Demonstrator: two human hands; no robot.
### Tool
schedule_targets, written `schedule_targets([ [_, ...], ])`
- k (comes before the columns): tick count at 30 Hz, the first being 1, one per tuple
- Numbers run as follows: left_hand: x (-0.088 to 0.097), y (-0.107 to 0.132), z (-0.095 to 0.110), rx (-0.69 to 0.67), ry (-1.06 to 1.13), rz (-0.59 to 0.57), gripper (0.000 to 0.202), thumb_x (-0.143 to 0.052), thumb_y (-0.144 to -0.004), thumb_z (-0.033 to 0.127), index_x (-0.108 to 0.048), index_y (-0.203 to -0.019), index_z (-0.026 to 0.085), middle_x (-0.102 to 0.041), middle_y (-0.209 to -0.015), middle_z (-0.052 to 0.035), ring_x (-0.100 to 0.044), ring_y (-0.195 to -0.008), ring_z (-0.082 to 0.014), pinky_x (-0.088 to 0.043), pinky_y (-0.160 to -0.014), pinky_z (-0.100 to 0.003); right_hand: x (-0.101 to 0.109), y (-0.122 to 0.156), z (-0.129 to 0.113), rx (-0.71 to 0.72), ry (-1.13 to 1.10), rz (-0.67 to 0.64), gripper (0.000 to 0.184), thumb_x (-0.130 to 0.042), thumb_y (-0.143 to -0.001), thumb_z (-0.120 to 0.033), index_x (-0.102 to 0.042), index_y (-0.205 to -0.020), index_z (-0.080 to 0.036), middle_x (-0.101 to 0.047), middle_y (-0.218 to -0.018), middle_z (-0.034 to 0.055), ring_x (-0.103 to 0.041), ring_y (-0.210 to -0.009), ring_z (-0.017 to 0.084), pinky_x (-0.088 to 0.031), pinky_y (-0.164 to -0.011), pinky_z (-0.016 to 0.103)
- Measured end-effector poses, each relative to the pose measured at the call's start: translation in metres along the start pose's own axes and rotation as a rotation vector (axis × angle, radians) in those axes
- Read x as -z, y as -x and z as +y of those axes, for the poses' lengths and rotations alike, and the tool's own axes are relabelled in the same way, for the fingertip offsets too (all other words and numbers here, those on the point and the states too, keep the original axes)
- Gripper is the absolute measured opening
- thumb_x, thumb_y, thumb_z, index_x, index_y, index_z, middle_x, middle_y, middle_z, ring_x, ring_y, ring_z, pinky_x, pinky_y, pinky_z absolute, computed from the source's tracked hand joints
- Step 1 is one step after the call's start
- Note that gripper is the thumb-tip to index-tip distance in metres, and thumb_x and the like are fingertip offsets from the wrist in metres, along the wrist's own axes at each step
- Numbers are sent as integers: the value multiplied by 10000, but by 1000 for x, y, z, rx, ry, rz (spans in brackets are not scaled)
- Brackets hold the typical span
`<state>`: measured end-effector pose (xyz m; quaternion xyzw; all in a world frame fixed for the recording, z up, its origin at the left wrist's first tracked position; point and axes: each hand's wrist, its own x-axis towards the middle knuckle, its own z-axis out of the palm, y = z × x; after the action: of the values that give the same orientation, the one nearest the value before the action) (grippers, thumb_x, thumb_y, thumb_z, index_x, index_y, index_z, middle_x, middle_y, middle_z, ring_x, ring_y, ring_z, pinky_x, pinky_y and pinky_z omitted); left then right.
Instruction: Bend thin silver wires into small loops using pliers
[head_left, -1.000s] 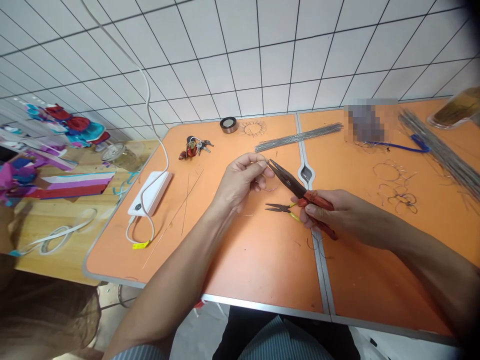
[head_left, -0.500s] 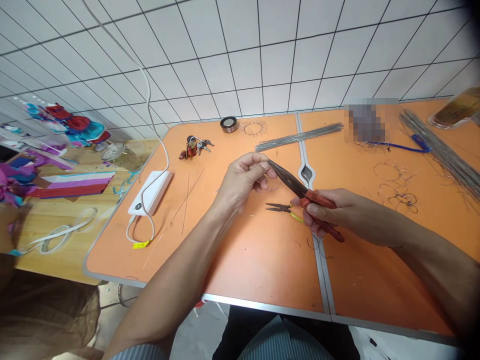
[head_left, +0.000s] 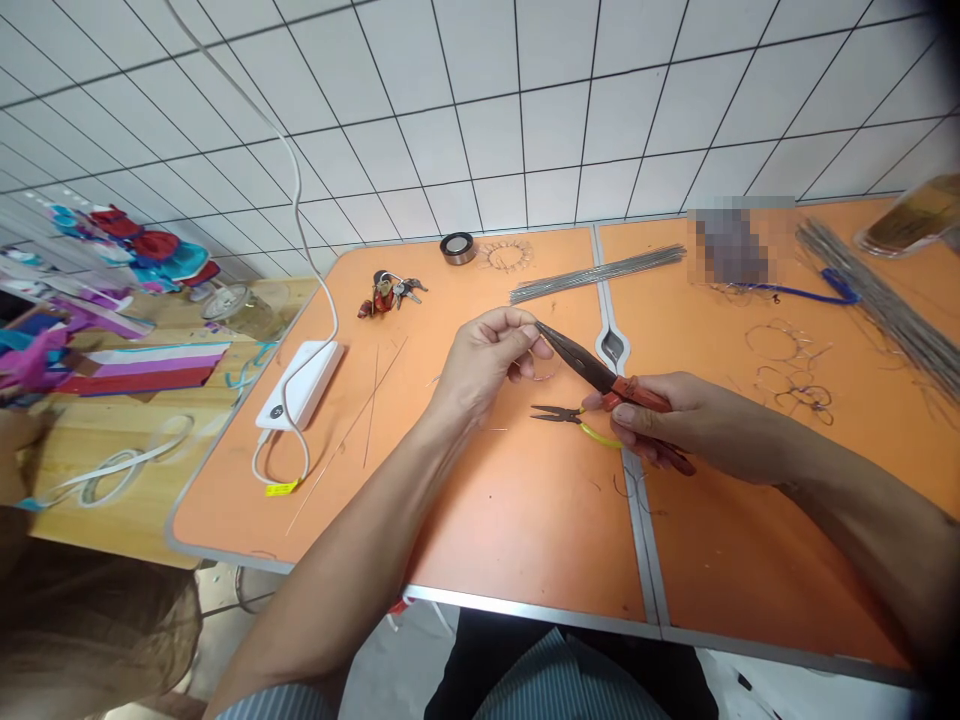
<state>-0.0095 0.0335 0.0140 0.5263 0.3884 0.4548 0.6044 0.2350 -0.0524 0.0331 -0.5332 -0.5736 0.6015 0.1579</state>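
Note:
My right hand (head_left: 656, 425) is closed around the red handles of a pair of long-nose pliers (head_left: 577, 360). The dark jaws point up and left, and their tips meet the fingertips of my left hand (head_left: 495, 355). Thumb and forefinger of the left hand are pinched together there on a thin wire (head_left: 541, 378), a curved piece of which shows below the fingers; most of it is hidden. Under the pliers, smaller pliers with yellow handles (head_left: 559, 413) lie on the orange table (head_left: 517, 530), partly covered by my right fingers.
Behind the hands lie a bundle of straight wires (head_left: 600, 274), a tape roll (head_left: 457, 248) and keys (head_left: 394, 292). At left sit a white power bank (head_left: 300, 385) and loose wires (head_left: 352, 428). Wire rings (head_left: 802, 390) and a thicker wire bundle (head_left: 885, 300) are at right.
The handles in my right hand have drawn slightly closer together, and that hand has shifted a little. My left hand has stayed in place. At far left, a person's hand appears by the ribbons.

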Motion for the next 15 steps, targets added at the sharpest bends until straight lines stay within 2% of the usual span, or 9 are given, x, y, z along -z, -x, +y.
schedule_targets([
  [5, -3, 2, 1, -7, -42, 40, 148, -795, -828, 298, -708, -821, 178, -783, -741, -31, -571, -508, -77, -392, -494, -209, -2, -3, 6, 60, 162, 103, 448, -608, -1047, -581, -556, -771, -231, -558, -668, -10, -475, -578, 139, -369, -548, 300],
  [11, -6, 4, -2, 11, -57, 89, 134, -784, -814, 293, -721, -820, 175, -786, -733, -42, -575, -510, -86, -403, -497, -218, -7, -6, 6, 91, 347, 253, 341, -576, -1018, -471, -509, -770, -247, -529, -675, -31, -471, -629, 159, -346, -605, 312],
  [15, -6, 4, -4, 16, -69, 99, 137, -780, -831, 294, -720, -825, 171, -789, -736, -48, -587, -513, -88, -405, -496, -214, -9, -8, 7, 93, 449, 308, 272, -550, -1018, -444, -545, -818, -261, -561, -710, -27, -521, -672, 187, -357, -637, 315],
])
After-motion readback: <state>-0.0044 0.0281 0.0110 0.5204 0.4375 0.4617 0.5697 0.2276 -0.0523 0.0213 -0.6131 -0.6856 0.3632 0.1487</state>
